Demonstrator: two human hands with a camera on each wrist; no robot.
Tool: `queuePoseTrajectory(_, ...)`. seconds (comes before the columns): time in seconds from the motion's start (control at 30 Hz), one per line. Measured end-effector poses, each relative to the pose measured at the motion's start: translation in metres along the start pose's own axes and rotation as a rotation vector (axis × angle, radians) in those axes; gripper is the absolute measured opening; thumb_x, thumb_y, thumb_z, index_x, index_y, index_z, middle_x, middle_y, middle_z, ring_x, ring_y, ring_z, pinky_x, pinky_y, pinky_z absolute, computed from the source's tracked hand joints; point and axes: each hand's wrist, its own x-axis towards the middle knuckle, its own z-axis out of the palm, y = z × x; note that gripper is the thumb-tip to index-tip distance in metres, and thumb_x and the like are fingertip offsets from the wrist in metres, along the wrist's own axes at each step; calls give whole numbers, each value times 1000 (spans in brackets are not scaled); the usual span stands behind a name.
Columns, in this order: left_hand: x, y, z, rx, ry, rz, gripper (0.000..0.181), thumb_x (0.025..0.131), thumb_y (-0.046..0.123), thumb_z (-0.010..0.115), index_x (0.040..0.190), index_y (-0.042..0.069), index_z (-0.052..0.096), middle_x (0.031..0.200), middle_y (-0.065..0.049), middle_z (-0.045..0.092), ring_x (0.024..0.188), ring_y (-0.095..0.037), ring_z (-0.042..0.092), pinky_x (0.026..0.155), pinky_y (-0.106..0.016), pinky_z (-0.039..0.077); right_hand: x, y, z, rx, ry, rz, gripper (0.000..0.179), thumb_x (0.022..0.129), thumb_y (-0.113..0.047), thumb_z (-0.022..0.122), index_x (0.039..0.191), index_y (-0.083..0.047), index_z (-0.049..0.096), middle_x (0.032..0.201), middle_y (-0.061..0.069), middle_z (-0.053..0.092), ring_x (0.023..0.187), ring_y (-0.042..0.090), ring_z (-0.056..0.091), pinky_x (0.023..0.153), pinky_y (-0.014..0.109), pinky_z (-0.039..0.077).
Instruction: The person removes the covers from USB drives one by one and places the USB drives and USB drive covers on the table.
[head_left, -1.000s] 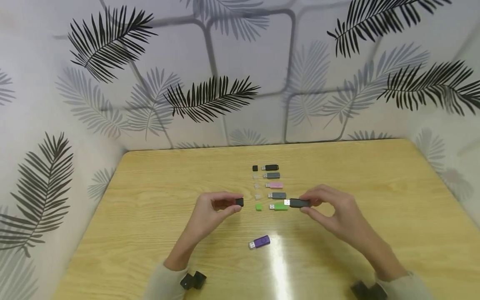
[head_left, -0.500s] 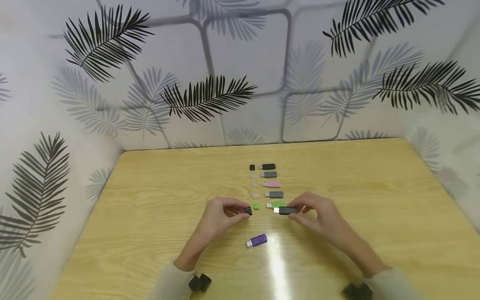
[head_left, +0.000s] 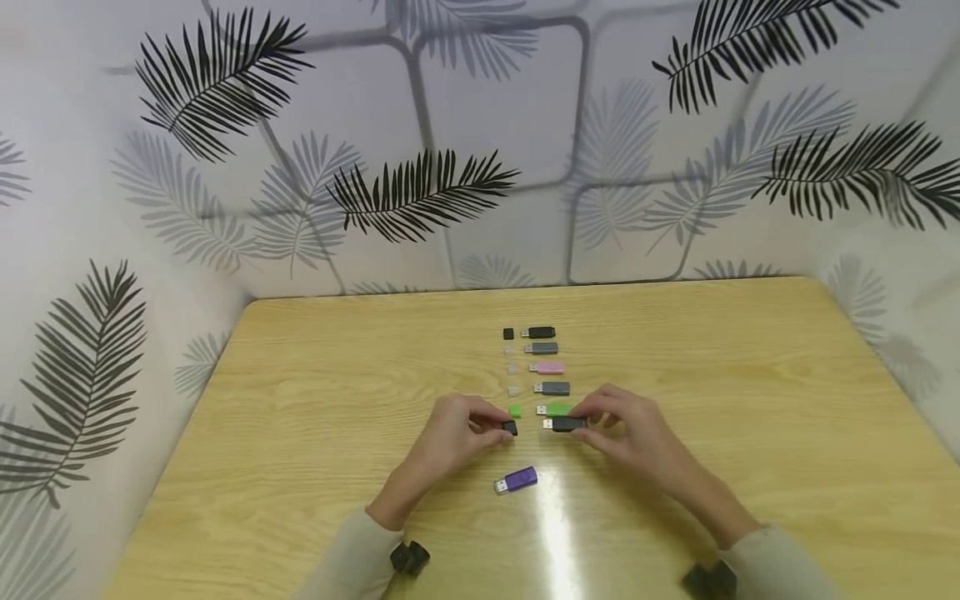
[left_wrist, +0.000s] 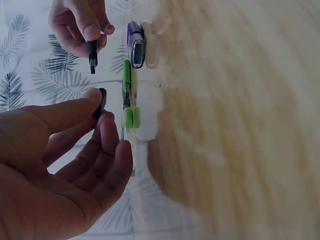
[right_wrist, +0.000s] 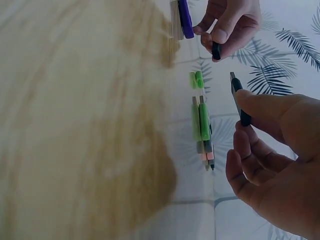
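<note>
My left hand (head_left: 459,435) pinches a small black USB stick cap (head_left: 510,427) between thumb and fingertips. Facing it, my right hand (head_left: 632,429) grips a black USB stick (head_left: 567,424) by its rear end, its bare metal plug pointing left toward the cap. A gap separates plug and cap. Both wrist views show them held above the table. Just beyond lie a green USB stick (head_left: 553,410) and its green cap (head_left: 515,411). Nearer the body a purple USB stick (head_left: 516,480) lies slanted, its metal plug to the left.
Behind the green stick, a column of uncapped sticks runs back: a grey stick (head_left: 552,388), a pink stick (head_left: 547,367), another grey one and a black stick (head_left: 538,332). Clear caps and a black cap (head_left: 508,333) lie left of them on the wooden table (head_left: 315,358). Leaf-patterned cloth stands behind.
My left hand has moved right and slightly nearer with the black cap. My right hand has moved left and a little nearer with the black stick. The gap between them has narrowed.
</note>
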Motion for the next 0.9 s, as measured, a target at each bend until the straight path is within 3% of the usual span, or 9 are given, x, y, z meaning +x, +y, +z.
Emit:
queuePoseTrajectory(0.2,5,1,5,118,-45,-18,12,89,10,82,100,7,81,84,5,71,70,-6,60,63,-21,52,-1,2,3,-15,-57,86,22,83,-2,84,101,-11,77,96,-4,70,83,9,64,73,27,59)
queuePoseTrajectory(0.47,10,5,8,274,-65,-14,11,89,14,83,98,9,80,85,6,68,73,-5,59,66,-21,51,3,1,4,-54,-124,174,18,85,-9,84,101,-13,77,98,-4,70,85,11,63,75,28,56)
queuePoseTrajectory(0.9,15,8,10,312,-75,-14,8,88,11,82,95,8,80,80,7,67,70,-5,57,63,-21,50,9,-4,8,-112,-175,242,19,83,-9,85,100,-10,76,89,-3,68,77,9,58,67,25,51)
